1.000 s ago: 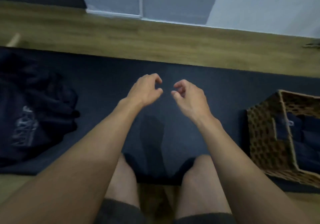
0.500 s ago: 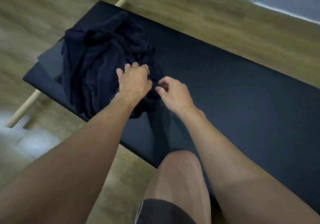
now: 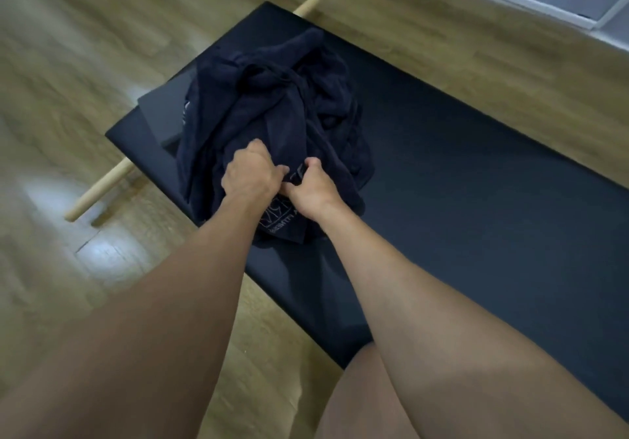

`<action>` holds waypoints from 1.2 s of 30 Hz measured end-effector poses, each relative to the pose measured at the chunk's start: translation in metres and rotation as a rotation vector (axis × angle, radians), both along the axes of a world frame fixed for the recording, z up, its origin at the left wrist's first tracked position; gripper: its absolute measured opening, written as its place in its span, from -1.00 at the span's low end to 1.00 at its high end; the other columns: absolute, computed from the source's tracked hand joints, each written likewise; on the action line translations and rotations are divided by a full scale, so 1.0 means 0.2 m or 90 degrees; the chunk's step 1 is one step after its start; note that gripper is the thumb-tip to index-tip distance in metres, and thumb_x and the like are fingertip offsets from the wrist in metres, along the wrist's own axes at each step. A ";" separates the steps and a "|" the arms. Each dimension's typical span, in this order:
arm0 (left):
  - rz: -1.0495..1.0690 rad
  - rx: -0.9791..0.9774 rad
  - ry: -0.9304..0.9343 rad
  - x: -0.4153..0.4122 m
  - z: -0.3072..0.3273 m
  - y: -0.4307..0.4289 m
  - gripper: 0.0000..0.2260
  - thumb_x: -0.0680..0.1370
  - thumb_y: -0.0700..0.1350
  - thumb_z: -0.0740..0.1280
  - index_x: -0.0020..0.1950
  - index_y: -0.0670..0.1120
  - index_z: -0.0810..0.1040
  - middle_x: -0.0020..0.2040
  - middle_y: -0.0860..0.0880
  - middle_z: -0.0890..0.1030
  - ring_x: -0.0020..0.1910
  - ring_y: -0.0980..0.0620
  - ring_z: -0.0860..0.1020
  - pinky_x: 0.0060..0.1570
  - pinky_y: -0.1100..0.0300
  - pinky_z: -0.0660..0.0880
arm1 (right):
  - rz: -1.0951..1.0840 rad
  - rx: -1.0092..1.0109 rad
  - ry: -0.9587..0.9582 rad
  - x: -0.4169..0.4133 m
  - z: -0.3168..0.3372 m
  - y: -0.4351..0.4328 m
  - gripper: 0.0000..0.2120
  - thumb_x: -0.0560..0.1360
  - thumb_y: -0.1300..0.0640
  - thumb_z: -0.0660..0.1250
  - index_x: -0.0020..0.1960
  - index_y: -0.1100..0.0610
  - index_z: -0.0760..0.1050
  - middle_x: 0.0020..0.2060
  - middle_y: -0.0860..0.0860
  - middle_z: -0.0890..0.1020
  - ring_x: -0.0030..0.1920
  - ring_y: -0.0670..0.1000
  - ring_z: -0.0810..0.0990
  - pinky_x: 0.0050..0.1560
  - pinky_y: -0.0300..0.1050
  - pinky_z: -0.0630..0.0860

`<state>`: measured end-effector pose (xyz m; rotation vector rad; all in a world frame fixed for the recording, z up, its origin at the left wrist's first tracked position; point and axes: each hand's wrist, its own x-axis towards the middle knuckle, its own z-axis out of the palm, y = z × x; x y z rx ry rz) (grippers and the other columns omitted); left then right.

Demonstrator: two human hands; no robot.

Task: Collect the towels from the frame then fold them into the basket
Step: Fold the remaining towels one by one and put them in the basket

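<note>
Left grip (image 3: 250,175): we see it knuckles up on the near side of the heap, fingers curled down into the dark cloth and bunching a fold.
Right grip (image 3: 313,191): just beside the left one, almost touching it; thumb raised, fingers curled under, pinching an edge of the same cloth.
Towels (image 3: 272,105): a crumpled navy heap at the far left end of the mat, with both our grips buried in its near edge.
Printed corner (image 3: 277,222): a flap with pale lettering lies flat between our wrists; we cannot read the words.
Mat (image 3: 476,166): black, laid slantwise across the floor, carrying the heap.
Slab (image 3: 163,112): a dark flat piece on the mat, partly under the left side of the heap.
Pole (image 3: 102,188): pale wood, sticking out from under the mat's end on both sides.
Floor (image 3: 85,64): wood planks, blurred at the left.
Knee (image 3: 357,404): ours, bare, at the near edge of the mat.
</note>
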<state>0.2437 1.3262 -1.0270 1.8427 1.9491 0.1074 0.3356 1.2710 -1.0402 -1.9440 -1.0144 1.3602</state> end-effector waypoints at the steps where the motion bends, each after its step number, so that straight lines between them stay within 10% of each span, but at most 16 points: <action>1: 0.005 0.002 -0.017 -0.01 0.00 0.01 -0.63 0.48 0.06 0.46 0.14 -0.12 0.49 0.15 -0.17 0.56 0.12 -0.20 0.55 0.10 -0.06 0.51 | -0.016 0.000 0.022 0.00 -0.01 0.00 -0.34 0.52 -0.01 0.40 0.48 0.14 0.17 0.23 0.05 0.48 0.17 0.06 0.51 0.16 -0.08 0.47; 6: -0.023 0.014 -0.124 0.06 0.12 0.00 -0.81 0.44 -0.04 0.50 -0.14 -0.08 0.54 -0.15 -0.04 0.58 -0.15 -0.03 0.56 -0.24 0.15 0.41 | -0.052 0.011 0.066 0.07 0.05 -0.03 -0.76 0.54 -0.03 0.37 0.07 0.09 0.42 -0.19 0.00 0.55 -0.27 -0.03 0.48 -0.19 -0.08 0.46; 10: -0.097 0.054 -0.232 0.23 0.36 -0.06 -0.79 0.46 -0.09 0.51 -0.30 -0.05 0.52 -0.32 0.07 0.54 -0.29 0.15 0.53 -0.32 0.29 0.39 | -0.100 0.095 -0.026 0.20 0.26 -0.12 -0.68 0.63 -0.01 0.18 -0.27 0.07 0.35 -0.33 -0.03 0.47 -0.28 -0.01 0.43 -0.25 -0.04 0.36; 18: -0.104 0.027 -0.153 0.35 0.50 -0.18 -0.84 0.45 0.04 0.46 -0.09 -0.01 0.59 0.04 -0.10 0.64 0.05 -0.12 0.59 0.06 0.04 0.53 | -0.073 0.164 -0.137 0.43 0.64 -0.41 -0.74 0.64 0.07 0.14 -0.12 0.13 0.52 -0.07 0.01 0.62 -0.06 0.04 0.55 -0.01 -0.05 0.46; 27: 0.073 -0.018 -0.038 0.07 0.16 -0.26 -0.32 0.49 0.14 0.43 0.45 -0.09 0.20 0.43 -0.18 0.25 0.27 -0.27 0.45 0.00 -0.04 0.36 | -0.003 0.057 -0.069 0.16 0.21 -0.34 -0.65 0.61 0.00 0.25 0.35 0.09 0.39 0.20 0.00 0.54 0.20 0.02 0.52 0.16 -0.11 0.44; 36: 0.027 -0.011 0.008 0.03 -0.16 -0.20 -0.66 0.54 0.04 0.41 0.17 -0.15 0.49 0.25 -0.18 0.44 0.15 -0.26 0.50 0.08 -0.06 0.42 | 0.020 -0.249 -0.061 0.17 -0.26 -0.26 -0.38 0.52 -0.04 0.39 0.42 0.21 0.21 0.28 0.14 0.48 0.23 0.16 0.51 0.19 0.06 0.53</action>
